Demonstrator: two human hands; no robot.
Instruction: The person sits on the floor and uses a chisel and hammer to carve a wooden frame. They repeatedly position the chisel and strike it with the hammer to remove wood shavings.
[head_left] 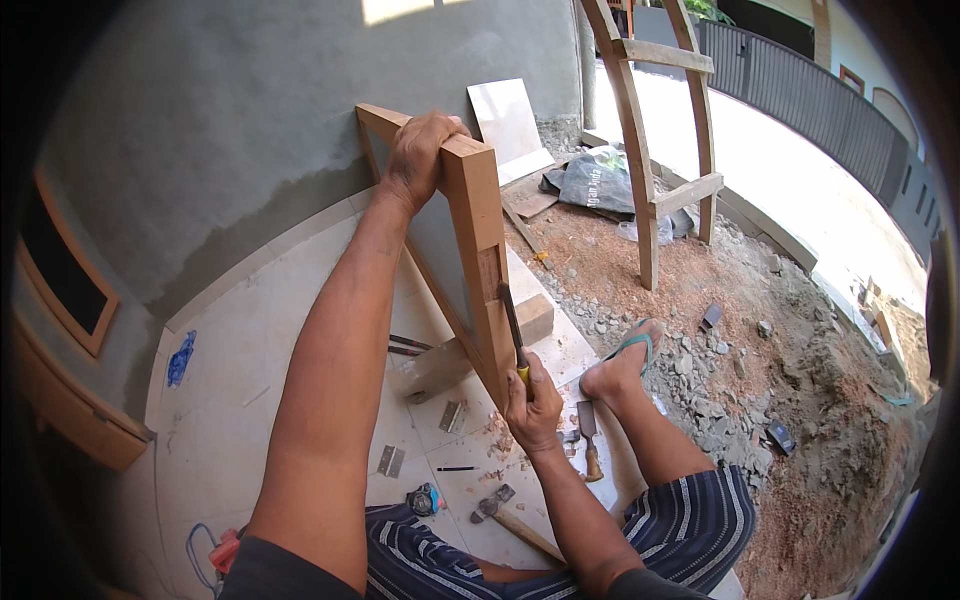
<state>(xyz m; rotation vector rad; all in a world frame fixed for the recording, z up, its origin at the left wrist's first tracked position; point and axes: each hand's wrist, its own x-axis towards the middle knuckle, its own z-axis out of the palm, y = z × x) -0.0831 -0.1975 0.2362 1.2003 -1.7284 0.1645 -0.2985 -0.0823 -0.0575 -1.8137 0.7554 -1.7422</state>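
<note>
A wooden window frame [465,185] with a grey panel stands tilted in front of me. My left hand [425,150] is wrapped over its upper corner. In my right hand [535,405] is a chisel [514,325] with a long dark blade and a yellow handle. The blade points up along the frame's edge, its tip at the lower end of a shallow cut recess [490,272]. Below, wood shavings are strewn on the tiles. A wooden-handled chisel [588,428] and a hammer [520,522] lie near my right forearm.
A wooden block [440,370] lies under the frame. Two metal hinges [452,416], a pencil [457,468] and a small blue-and-black item [424,498] rest on the tiles. On the right are rubble [690,370] and a wooden ladder [635,150]. A plastered wall [230,110] rises behind.
</note>
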